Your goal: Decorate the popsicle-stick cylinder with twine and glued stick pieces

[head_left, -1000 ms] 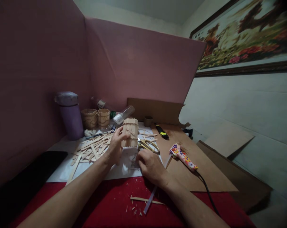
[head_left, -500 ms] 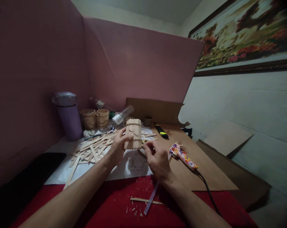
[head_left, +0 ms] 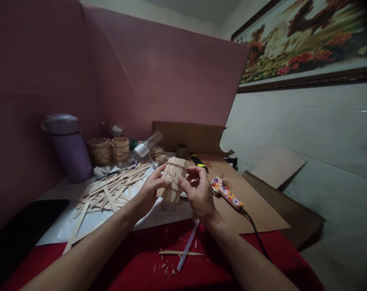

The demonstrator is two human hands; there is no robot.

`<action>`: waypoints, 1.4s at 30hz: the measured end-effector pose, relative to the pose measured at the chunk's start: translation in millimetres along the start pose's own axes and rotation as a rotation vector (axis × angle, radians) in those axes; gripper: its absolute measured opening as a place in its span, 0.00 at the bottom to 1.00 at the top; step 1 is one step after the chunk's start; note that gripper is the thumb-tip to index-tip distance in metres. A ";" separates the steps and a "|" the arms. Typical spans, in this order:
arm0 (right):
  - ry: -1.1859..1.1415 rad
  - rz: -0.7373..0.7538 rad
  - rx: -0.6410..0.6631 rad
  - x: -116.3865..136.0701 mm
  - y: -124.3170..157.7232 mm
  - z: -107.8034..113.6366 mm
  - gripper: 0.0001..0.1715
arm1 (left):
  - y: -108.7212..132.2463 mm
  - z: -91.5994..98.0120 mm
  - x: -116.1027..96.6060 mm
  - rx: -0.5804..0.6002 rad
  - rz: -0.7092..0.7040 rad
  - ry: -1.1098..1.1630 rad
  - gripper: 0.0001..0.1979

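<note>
A small cup made of wooden craft sticks (head_left: pixel 172 178) is held up over the white paper, tilted to the right at its top. Thin cord bands ring it near both ends, and a leaf-like ornament sits on its front. My left hand (head_left: pixel 151 189) grips its left side, thumb across the front. On the other side my right hand (head_left: pixel 199 194) has its thumb at the ornament and its fingers at the cup's right edge. The cup's back and the fingertips behind it are hidden.
Loose craft sticks (head_left: pixel 110 192) lie left, before two finished cups (head_left: pixel 120 150) and a purple tumbler (head_left: pixel 69 149). At right, a patterned glue gun (head_left: pixel 227 193) and a utility knife (head_left: pixel 199 162) rest on cardboard (head_left: pixel 256 218). A glue stick (head_left: pixel 187 246) lies on red cloth.
My right hand has risen from the cup's lower right to grip its side. The cup has tipped from upright to a rightward tilt, and the view has shifted to the right.
</note>
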State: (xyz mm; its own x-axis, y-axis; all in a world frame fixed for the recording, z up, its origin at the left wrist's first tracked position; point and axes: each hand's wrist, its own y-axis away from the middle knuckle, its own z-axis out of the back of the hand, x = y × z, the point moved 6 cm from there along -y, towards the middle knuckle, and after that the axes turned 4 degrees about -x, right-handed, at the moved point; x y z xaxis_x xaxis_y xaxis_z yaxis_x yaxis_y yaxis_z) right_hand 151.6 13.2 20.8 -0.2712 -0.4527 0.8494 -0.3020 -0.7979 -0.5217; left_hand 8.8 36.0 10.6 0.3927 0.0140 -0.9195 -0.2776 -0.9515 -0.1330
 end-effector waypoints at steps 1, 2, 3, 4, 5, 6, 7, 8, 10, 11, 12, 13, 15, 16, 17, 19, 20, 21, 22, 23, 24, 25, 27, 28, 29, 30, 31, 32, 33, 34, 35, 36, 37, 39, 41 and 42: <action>0.005 0.004 0.000 0.3 0.3 0.1 0.21 | -0.1 -0.8 0.6 -0.001 -0.005 -0.005 0.30; 0.009 0.009 0.000 0.5 0.6 0.0 0.21 | -0.5 -1.0 1.2 -0.009 -0.013 -0.013 0.31; 0.011 0.014 0.000 0.7 0.9 -0.1 0.21 | -1.0 -0.7 1.6 -0.024 -0.021 -0.020 0.32; 0.011 0.020 0.002 0.7 1.1 -0.2 0.20 | -1.8 0.1 2.1 -0.039 -0.029 -0.026 0.32; 0.014 0.025 0.006 0.6 1.0 -0.5 0.20 | -2.6 1.0 2.7 -0.051 -0.035 -0.030 0.32; 0.020 0.028 0.012 0.4 0.7 -0.7 0.20 | -3.5 2.0 3.4 -0.059 -0.038 -0.033 0.32; 0.028 0.028 0.017 -0.2 0.1 -0.8 0.20 | -4.4 3.0 4.1 -0.061 -0.040 -0.039 0.31; 0.035 0.024 0.023 -1.0 -0.7 -0.8 0.21 | -5.2 4.4 4.7 -0.062 -0.043 -0.049 0.31; 0.036 0.005 0.040 -3.1 -3.0 -0.6 0.23 | -6.9 7.6 5.7 -0.065 -0.052 -0.080 0.31; 0.027 -0.008 0.049 -4.2 -4.2 -0.4 0.25 | -7.6 9.5 6.0 -0.070 -0.056 -0.099 0.32; 0.015 -0.022 0.060 -5.3 -5.4 -0.1 0.28 | -8.4 11.5 6.5 -0.078 -0.055 -0.118 0.32; 0.004 -0.031 0.072 -5.9 -6.6 0.3 0.31 | -9.0 13.6 7.1 -0.088 -0.049 -0.134 0.33; 0.006 -0.025 0.100 -5.7 -8.5 1.0 0.35 | -9.9 16.1 8.1 -0.095 -0.030 -0.159 0.34; 0.020 -0.012 0.124 -5.0 -9.1 0.9 0.36 | -10.2 16.3 8.4 -0.089 -0.020 -0.167 0.34; 0.039 0.005 0.150 -4.0 -9.6 0.5 0.35 | -10.3 15.9 8.6 -0.077 -0.013 -0.172 0.34; 0.073 0.035 0.203 -2.4 -10.0 -1.0 0.31 | -10.0 13.9 8.5 -0.047 -0.002 -0.171 0.34; 0.082 0.040 0.220 -2.3 -10.3 -1.5 0.29 | -9.7 12.9 8.5 -0.037 0.003 -0.166 0.34; 0.086 0.041 0.229 -2.4 -10.6 -1.8 0.27 | -9.3 11.9 8.5 -0.029 0.008 -0.158 0.34; 0.087 0.039 0.230 -2.6 -10.9 -1.8 0.27 | -8.9 11.0 8.6 -0.023 0.014 -0.149 0.34; 0.086 0.037 0.229 -2.9 -11.3 -1.9 0.27 | -8.5 10.1 8.9 -0.017 0.020 -0.141 0.34; 0.084 0.035 0.228 -3.1 -11.5 -2.0 0.27 | -8.2 9.3 9.2 -0.010 0.025 -0.136 0.33; 0.083 0.035 0.227 -3.1 -11.7 -2.2 0.27 | -8.0 8.8 9.4 -0.004 0.027 -0.134 0.33; 0.087 0.032 0.221 -2.7 -11.8 -2.4 0.26 | -8.0 8.5 9.8 0.001 0.025 -0.141 0.32; 0.094 0.028 0.217 -2.5 -11.7 -2.5 0.26 | -8.1 9.0 10.1 0.000 0.024 -0.149 0.31; 0.102 0.023 0.212 -2.1 -11.6 -2.4 0.26 | -8.4 9.6 10.5 -0.004 0.024 -0.158 0.31; 0.107 0.019 0.207 -1.6 -11.3 -2.4 0.26 | -8.6 10.5 11.0 -0.009 0.026 -0.166 0.30; 0.109 0.016 0.206 -1.1 -11.0 -2.6 0.26 | -8.9 11.0 11.5 -0.009 0.028 -0.173 0.30; 0.108 0.014 0.207 -0.6 -10.6 -2.8 0.26 | -9.0 11.3 12.1 -0.005 0.032 -0.180 0.30; 0.106 0.012 0.209 -0.5 -10.3 -3.0 0.26 | -9.1 11.4 12.8 -0.001 0.038 -0.185 0.31; 0.104 0.009 0.212 -0.8 -10.0 -3.2 0.26 | -9.1 11.5 13.4 0.000 0.044 -0.190 0.31; 0.103 0.008 0.216 -1.4 -9.9 -3.3 0.26 | -9.1 11.6 13.8 -0.003 0.049 -0.195 0.31; 0.105 0.010 0.219 -2.4 -10.1 -3.2 0.26 | -9.1 11.4 13.9 -0.005 0.052 -0.199 0.31; 0.108 0.018 0.214 -3.3 -10.5 -2.7 0.25 | -9.0 11.0 13.6 -0.007 0.049 -0.200 0.30; 0.108 0.042 0.195 -4.7 -12.0 -0.7 0.22 | -8.7 8.5 12.2 0.004 0.040 -0.190 0.29; 0.110 0.073 0.182 -4.4 -13.0 1.0 0.20 | -8.1 5.2 10.3 0.020 0.037 -0.176 0.28; 0.122 0.097 0.179 -3.0 -12.9 1.5 0.20 | -7.8 4.0 9.5 0.022 0.042 -0.171 0.28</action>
State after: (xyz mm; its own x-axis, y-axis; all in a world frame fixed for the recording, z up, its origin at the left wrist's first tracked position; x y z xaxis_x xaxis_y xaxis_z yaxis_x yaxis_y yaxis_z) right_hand 157.7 24.2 25.2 -0.4031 -0.4873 0.7746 -0.1055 -0.8160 -0.5683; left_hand 11.2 44.7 1.5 0.2265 0.0283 -0.9736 -0.3107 -0.9453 -0.0997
